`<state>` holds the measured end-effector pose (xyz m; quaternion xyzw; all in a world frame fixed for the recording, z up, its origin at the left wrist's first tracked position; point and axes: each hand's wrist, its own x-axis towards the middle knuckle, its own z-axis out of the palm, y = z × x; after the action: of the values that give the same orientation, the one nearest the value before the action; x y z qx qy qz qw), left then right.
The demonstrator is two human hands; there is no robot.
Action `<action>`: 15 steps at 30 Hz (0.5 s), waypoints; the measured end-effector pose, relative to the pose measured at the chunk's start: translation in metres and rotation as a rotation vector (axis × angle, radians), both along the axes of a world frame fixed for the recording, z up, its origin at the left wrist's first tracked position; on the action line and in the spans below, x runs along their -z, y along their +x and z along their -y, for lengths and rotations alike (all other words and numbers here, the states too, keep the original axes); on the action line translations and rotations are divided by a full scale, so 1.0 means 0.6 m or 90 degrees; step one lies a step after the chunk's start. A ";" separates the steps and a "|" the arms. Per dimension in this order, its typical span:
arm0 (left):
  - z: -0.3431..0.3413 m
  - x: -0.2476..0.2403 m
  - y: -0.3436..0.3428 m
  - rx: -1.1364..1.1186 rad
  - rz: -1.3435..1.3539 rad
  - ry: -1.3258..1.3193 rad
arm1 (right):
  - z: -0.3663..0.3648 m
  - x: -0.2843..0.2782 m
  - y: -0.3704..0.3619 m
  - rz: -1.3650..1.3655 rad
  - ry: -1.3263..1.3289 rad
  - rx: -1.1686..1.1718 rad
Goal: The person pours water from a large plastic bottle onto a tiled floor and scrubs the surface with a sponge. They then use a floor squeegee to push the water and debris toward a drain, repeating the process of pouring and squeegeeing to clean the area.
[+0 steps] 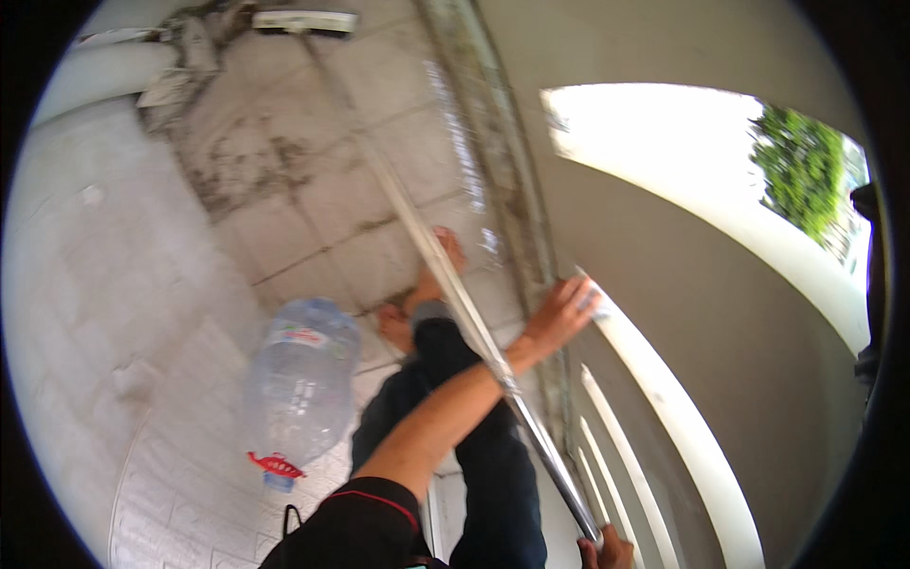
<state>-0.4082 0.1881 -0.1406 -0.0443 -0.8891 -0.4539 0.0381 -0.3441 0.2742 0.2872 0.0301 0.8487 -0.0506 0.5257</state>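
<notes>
And here's the broom [456, 296], slanting right across the scene, its pale head [303, 23] up on the far tiles [398, 90], its shiny pole [550, 450] running back to the lower right. There the right hand [609, 550] has it, fingers curled round the near end! The pole cuts across the left forearm [441, 422] by the wrist, and beyond it the left hand [564, 311] lies against the wall [701, 308], fingers stretched and slightly bent at the top of a bright strip [675, 417]; whether they grip anything, I can't tell. Near the pole, two bare feet [447, 248], then dark trousers [498, 484]. Over on the left, a big clear bottle [303, 389], red handle [275, 465] and blue cap [279, 482] toward the bottom edge. Farther up, dark grime [275, 166] smears the tiles, a crumpled bundle [194, 57] crowds the top left, and out past the wall, a green tree [801, 175]
</notes>
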 end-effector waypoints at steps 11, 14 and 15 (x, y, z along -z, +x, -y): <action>0.131 -0.104 0.064 -0.070 0.010 0.169 | -0.029 -0.174 0.052 0.035 0.114 -0.054; 0.251 -0.196 0.149 -0.520 0.428 0.809 | -0.002 -0.276 0.060 0.209 0.313 0.062; 0.277 -0.228 0.162 -0.728 0.496 1.073 | 0.010 -0.299 0.060 0.192 0.281 0.050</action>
<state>-0.3109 0.0216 -0.0037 0.5629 -0.1328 -0.8154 -0.0230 -0.3079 0.2685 0.4668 0.1839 0.7495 0.1207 0.6244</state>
